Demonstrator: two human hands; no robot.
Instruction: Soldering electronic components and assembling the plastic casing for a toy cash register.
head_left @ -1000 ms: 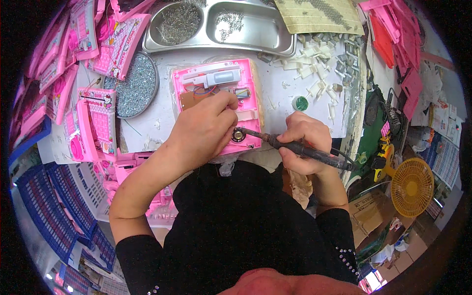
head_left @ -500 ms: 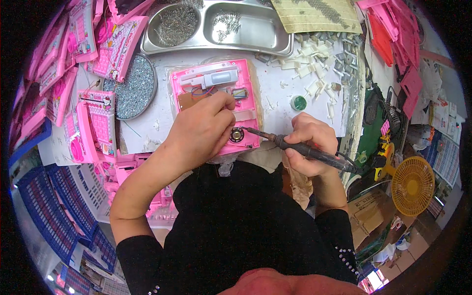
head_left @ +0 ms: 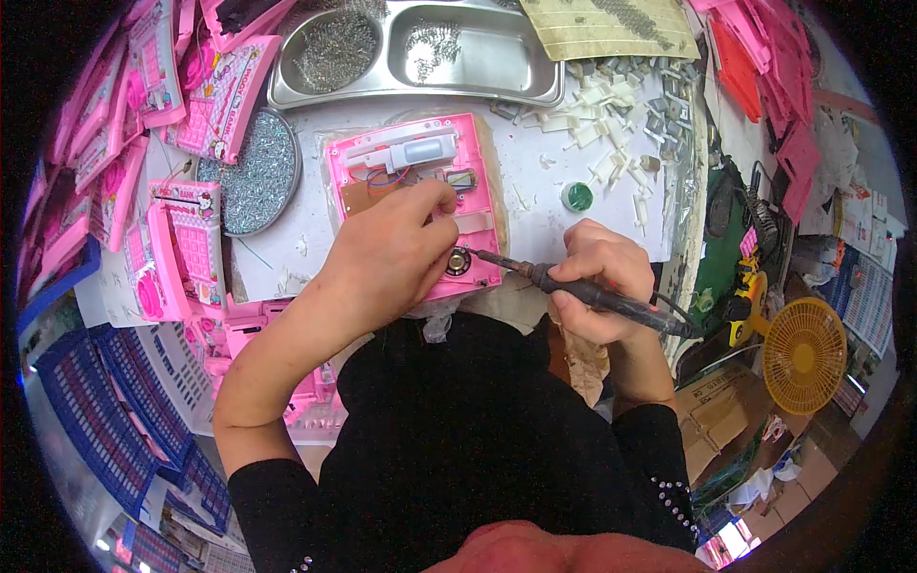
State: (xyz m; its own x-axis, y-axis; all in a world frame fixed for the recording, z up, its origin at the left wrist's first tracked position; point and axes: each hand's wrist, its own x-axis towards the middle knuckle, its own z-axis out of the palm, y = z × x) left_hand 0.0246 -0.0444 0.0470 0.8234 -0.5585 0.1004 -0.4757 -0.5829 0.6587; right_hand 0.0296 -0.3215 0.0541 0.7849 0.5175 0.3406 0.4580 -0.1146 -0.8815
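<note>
A pink plastic housing (head_left: 490, 196) lies open-side up in front of me, with a grey-white part, thin wires, a brown board (head_left: 359, 197) and a small metal-cased part (head_left: 461, 180) in it. My left hand (head_left: 396, 239) rests over its left and middle area, fingers pinched together. What the fingertips hold, if anything, is hidden. My right hand (head_left: 607, 272) grips the handle of a soldering iron (head_left: 659, 319). The iron's tip points left and sits at the upper edge of a round black speaker (head_left: 458, 262) near the housing's lower right; whether it touches cannot be made out.
A round dish of small screws (head_left: 253, 177) stands left, beside pink decorated housings (head_left: 186, 244). Springs lie in a metal tray (head_left: 478, 91) at the back. White plastic pieces (head_left: 607, 129) and a green-topped pot (head_left: 577, 197) lie right. A yellow fan (head_left: 804, 355) is at far right.
The whole picture has shifted slightly left. Both hands, the soldering iron and the pink housing keep nearly the same places relative to one another.
</note>
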